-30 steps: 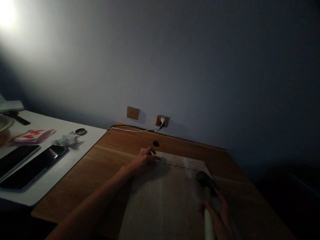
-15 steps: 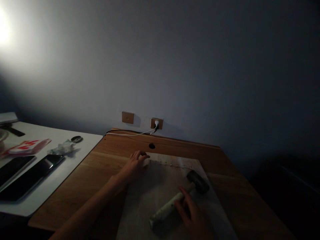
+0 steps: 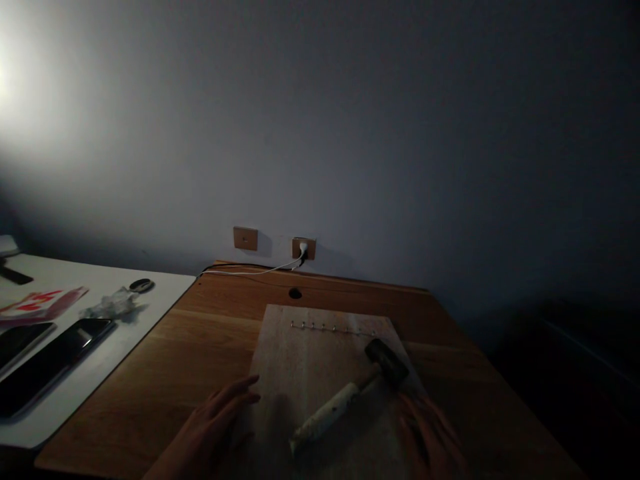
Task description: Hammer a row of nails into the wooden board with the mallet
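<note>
A flat wooden board lies on the brown desk. Along its far part runs a row of several small metal nails, which look upright. On the board rests a mallet with a dark head and a pale, worn handle, slanting from lower left to upper right; neither hand holds it. My left hand is at the board's left edge, open, its fingers stretched forward. By the right edge, just below the mallet head, is my right hand, open with its fingers extended; its lower part is in deep shadow.
To the left stands a white table with a black phone, a crumpled clear plastic bag, a red-and-white packet and a small round dark item. Behind the desk, a plug sits in a wall socket.
My left hand has drawn back from the far left end of the nail row to the board's left edge. My right hand has left the mallet handle and moved right.
</note>
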Demonstrator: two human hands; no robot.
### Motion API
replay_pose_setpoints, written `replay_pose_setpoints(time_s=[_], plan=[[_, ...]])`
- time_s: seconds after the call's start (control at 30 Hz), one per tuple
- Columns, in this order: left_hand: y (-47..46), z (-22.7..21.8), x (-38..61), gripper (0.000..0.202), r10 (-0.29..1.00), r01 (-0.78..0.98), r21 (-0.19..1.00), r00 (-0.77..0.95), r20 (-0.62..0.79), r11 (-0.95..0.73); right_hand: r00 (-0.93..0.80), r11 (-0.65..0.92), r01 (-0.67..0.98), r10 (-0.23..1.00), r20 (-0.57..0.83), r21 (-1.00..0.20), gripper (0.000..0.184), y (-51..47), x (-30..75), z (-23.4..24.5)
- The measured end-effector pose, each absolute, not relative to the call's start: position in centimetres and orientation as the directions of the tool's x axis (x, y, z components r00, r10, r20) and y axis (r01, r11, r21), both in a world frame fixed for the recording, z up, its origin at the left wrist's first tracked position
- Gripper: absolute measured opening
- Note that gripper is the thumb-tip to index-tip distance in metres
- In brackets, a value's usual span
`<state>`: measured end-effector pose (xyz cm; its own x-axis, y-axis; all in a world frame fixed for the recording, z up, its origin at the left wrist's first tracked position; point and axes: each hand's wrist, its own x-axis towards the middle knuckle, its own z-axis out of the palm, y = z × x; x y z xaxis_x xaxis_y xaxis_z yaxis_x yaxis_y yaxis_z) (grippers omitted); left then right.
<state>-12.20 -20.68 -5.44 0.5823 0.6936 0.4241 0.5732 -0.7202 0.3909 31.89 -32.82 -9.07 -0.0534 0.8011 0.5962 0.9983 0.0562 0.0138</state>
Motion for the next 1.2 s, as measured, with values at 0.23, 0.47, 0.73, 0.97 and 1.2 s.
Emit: replay_pose_setpoints(time_s=[0.23,0.47,0.73,0.97,1.2], plan=[[-20.3,-3.3,-5.1,0.056,0.565,0.405,0.453,0.767,0.305,-0.794,0.105,-0.108,0.994,0.851,0.514,-0.024,0.036,-33.4,38.0,-8.4],[-18.4,-0.2,4.0,0.055,0.333,0.180,0.545,0.922,0.196,-0.819,0.292,-0.301,0.950,0.775,0.560,-0.080,0.043,-33.0,45.1,-7.2],[-17.0,-2.7,4.7,0.035,0.256,0.132,0.372,0.916,0.308,-0.919,0.517,-0.523,0.835,0.644,0.563,-0.169,0.059,-33.6,46.4,-8.4],[-17.2,-3.7,5.0,0.019,0.288,0.168,0.327,0.886,0.364,-0.930,0.365,-0.422,0.906,0.720,0.591,-0.045,0.044,-33.9,46.5,-7.7],[-16.7,-4.7,5.0,0.020,0.337,0.201,0.373,0.875,0.348,-0.906,0.239,-0.348,0.930,0.813,0.531,0.114,0.039,-34.1,46.7,-7.4]])
